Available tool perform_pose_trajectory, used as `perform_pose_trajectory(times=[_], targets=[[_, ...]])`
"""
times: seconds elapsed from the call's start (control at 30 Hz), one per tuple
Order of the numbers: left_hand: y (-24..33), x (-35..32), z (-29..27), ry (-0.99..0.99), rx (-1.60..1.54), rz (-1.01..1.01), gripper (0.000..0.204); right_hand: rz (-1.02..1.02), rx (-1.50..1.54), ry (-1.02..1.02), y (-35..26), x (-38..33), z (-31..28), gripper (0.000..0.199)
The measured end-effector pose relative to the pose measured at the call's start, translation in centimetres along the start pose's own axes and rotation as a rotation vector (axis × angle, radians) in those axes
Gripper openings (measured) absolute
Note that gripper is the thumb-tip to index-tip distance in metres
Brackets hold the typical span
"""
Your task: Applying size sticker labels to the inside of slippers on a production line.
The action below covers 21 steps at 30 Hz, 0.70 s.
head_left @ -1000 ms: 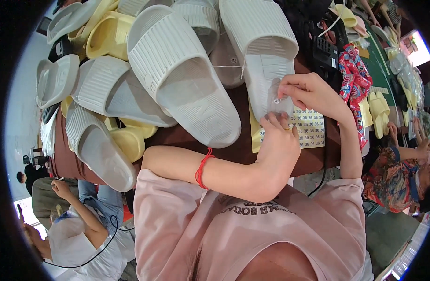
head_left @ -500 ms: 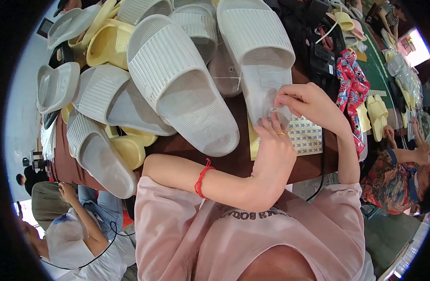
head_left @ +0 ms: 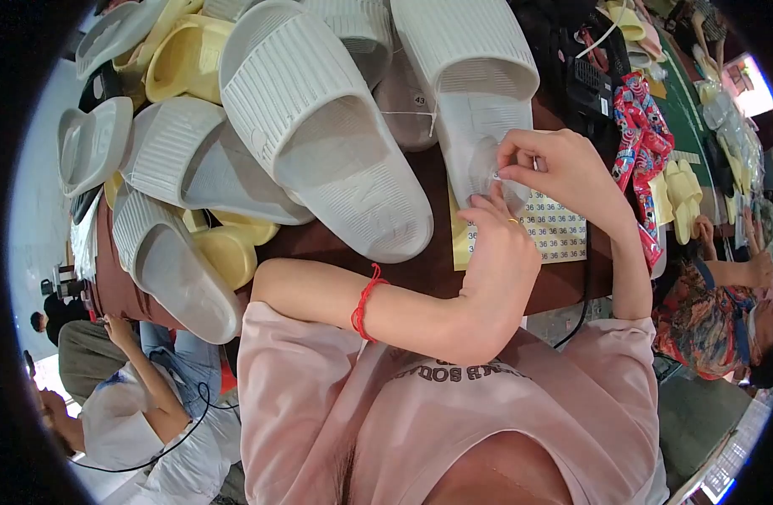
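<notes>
My right hand (head_left: 571, 177) pinches a tiny round white sticker (head_left: 496, 176) between thumb and forefinger, just above the heel of a grey ribbed slide slipper (head_left: 466, 114). From below, my left hand (head_left: 506, 240) reaches up with bent fingers at that heel, the fingertips on the insole close to the sticker; its thumb is hidden. It wears a ring, and a red cord circles the wrist. A greyish see-through patch shows on the insole by my fingers. Partly under the heel and my hands lies a yellow-backed sheet of small printed stickers (head_left: 563, 231).
A second large grey slipper (head_left: 353, 177) lies left of my hands, beside a pile of grey and yellow slippers (head_left: 231, 261). Red wrappers (head_left: 634, 160) and a black device (head_left: 584, 101) stand to the right. People sit on both sides; a green table (head_left: 681, 109) extends at far right.
The small sticker has moved slightly up toward my right fingertips, away from the left ones. The view has shifted a little, so the slippers appear higher.
</notes>
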<state>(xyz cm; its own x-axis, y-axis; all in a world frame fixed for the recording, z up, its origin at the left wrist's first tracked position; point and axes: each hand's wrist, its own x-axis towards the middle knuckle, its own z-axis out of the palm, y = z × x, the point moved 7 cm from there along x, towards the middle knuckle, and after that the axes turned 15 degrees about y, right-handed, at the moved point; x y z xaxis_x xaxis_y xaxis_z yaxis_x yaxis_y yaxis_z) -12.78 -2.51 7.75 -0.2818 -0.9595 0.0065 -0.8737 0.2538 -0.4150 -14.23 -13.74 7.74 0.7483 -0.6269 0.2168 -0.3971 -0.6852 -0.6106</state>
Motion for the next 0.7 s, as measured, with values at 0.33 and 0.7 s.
perform_pose_trajectory(times=[0.33,0.7], targets=[[-0.3,0.1,0.4,0.071,-0.059,-0.05,0.033,-0.01,-0.083,0.139,-0.2,-0.4,0.0,0.01],[-0.2,0.1,0.0,0.16,-0.06,-0.076,0.034,-0.026,-0.078,0.188,-0.6,-0.5,-0.2,0.02]])
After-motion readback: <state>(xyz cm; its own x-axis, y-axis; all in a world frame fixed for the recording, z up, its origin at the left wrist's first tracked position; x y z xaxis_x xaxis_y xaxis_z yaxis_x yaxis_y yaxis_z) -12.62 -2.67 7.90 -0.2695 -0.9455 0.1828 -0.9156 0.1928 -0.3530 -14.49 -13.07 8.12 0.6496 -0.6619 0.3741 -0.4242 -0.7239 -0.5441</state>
